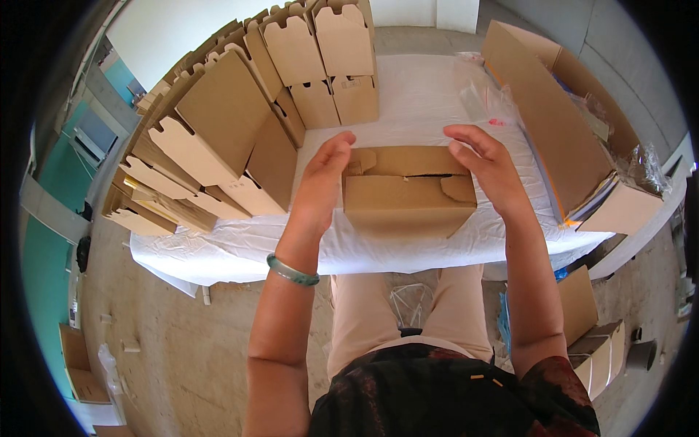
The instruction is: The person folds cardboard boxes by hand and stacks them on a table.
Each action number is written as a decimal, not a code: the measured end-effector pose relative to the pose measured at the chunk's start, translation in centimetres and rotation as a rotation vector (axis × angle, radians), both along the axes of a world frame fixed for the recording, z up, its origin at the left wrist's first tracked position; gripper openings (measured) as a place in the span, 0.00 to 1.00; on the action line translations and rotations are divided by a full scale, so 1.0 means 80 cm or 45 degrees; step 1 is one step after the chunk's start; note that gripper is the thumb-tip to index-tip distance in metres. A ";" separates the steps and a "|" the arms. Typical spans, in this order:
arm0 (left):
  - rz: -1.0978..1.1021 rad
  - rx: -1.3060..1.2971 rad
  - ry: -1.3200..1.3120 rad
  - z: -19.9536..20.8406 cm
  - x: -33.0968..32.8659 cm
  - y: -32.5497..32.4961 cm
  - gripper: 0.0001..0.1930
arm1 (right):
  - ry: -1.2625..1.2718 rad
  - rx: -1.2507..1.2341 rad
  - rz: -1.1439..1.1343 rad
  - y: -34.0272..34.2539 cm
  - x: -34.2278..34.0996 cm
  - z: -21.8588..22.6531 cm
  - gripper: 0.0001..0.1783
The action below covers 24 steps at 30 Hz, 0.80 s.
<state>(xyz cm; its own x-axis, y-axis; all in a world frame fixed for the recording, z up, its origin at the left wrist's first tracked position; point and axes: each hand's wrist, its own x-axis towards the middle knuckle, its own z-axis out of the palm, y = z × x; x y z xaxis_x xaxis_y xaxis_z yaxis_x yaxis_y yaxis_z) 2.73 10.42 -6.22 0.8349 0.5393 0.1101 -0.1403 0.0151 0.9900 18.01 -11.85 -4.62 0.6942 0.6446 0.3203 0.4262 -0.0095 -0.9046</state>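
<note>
A closed brown cardboard box [408,198] sits on the white-covered table in front of me, its tucked lid showing a narrow dark gap along the seam. My left hand [328,169] is at the box's left end, palm inward, fingers curved toward the far edge. At the opposite end my right hand [486,162] mirrors it, thumb and forefinger apart near the far corner. Both hands look open, with neither visibly gripping the box. Whether the palms touch its sides is hard to see. A green bangle [293,271] circles my left wrist.
Stacked folded-up cartons [218,131] line the table's left and back. On the right stands a long open carton [557,124] with plastic and papers inside. Clear plastic bags [484,95] lie beside it on the white cloth [415,87]. More cartons [598,357] stand on the floor at right.
</note>
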 end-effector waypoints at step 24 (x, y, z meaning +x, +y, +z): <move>-0.047 -0.056 -0.192 -0.045 -0.049 -0.026 0.41 | 0.367 0.158 -0.008 -0.067 -0.050 -0.084 0.41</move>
